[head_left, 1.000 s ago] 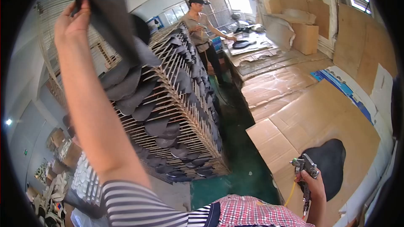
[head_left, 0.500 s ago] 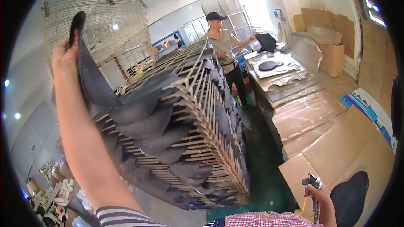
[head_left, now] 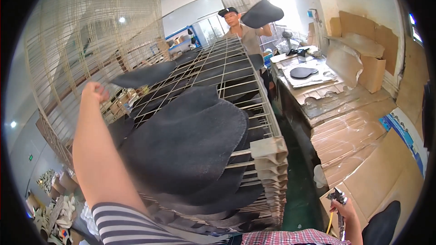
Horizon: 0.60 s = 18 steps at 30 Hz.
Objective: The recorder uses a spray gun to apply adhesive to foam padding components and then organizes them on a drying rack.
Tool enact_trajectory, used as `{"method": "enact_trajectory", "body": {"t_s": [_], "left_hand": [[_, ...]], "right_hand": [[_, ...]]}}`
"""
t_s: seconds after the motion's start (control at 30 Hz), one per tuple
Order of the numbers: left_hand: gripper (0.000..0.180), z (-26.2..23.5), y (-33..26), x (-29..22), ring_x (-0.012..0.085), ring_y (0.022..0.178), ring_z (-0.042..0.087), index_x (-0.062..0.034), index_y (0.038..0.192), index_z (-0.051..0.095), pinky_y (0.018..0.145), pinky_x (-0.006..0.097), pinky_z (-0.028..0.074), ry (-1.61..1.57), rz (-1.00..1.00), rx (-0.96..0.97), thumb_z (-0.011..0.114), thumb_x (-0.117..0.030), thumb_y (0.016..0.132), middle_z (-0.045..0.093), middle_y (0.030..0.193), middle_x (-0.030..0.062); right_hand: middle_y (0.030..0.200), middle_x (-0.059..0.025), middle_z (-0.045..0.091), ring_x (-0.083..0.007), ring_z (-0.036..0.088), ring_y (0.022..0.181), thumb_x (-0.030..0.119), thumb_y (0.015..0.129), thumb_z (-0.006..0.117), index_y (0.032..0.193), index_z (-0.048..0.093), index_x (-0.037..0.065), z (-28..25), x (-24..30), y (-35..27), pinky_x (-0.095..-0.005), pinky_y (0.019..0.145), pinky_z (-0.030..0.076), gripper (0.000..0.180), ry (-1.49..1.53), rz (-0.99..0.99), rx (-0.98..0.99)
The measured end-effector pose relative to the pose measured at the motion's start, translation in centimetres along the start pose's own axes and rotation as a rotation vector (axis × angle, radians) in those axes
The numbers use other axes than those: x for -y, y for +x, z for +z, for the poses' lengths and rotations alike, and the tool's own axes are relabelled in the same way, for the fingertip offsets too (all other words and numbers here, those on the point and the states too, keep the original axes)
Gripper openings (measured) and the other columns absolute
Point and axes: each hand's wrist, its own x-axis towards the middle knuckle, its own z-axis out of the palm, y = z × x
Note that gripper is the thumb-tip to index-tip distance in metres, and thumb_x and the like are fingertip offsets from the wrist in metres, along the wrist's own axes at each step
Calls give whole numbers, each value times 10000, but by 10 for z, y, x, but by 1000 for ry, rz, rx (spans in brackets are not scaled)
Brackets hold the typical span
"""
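Note:
My left hand [head_left: 94, 92] is raised at the left, beside the wire rack. Its slightly blurred fingers look parted, with nothing visible in them. Just right of it, a dark insole-shaped sheet [head_left: 145, 75] extends over the rack's far-left part. A larger black sheet [head_left: 186, 136] of similar shape lies on the top wire layer, nearest me. Low at the right, my right hand [head_left: 345, 208] is closed around a metal spray gun [head_left: 337, 196] with a yellow hose. Another black sheet [head_left: 383, 223] rests on cardboard beside that hand.
The layered wire rack [head_left: 268, 147] stands centrally, with stacked corner spacers. Empty wire frames [head_left: 95, 31] stand upright at left. Across it, a co-worker [head_left: 250, 40] lifts a black sheet [head_left: 262, 14]. A cardboard-covered bench [head_left: 349, 140] runs along the right; scraps [head_left: 59, 213] lie lower left.
The sheet previously gripped in my left hand is no longer in it; that hand has lowered. My view has shifted over the rack top. The co-worker has raised a black sheet.

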Motion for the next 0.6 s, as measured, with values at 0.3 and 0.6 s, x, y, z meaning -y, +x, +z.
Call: {"method": "enact_trajectory", "body": {"t_s": [0.3, 0.6], "left_hand": [[278, -42, -150, -63, 311, 1028, 551, 45, 1148, 517, 890, 401, 495, -275, 687, 418, 557, -50, 890, 575, 1109, 153], [111, 38, -589, 262, 260, 677, 586, 34, 886, 594, 496, 358, 461, -407, 1051, 1598, 534, -58, 869, 600, 766, 124]], "right_hand": [[707, -50, 599, -146, 609, 614, 46, 834, 640, 942, 580, 15, 18, -31, 2, -286, 560, 519, 127, -71, 65, 108], [791, -11, 584, -105, 549, 689, 223, 861, 670, 1071, 586, 57, -61, -80, -101, -278, 661, 479, 282, -73, -6, 159]]}}
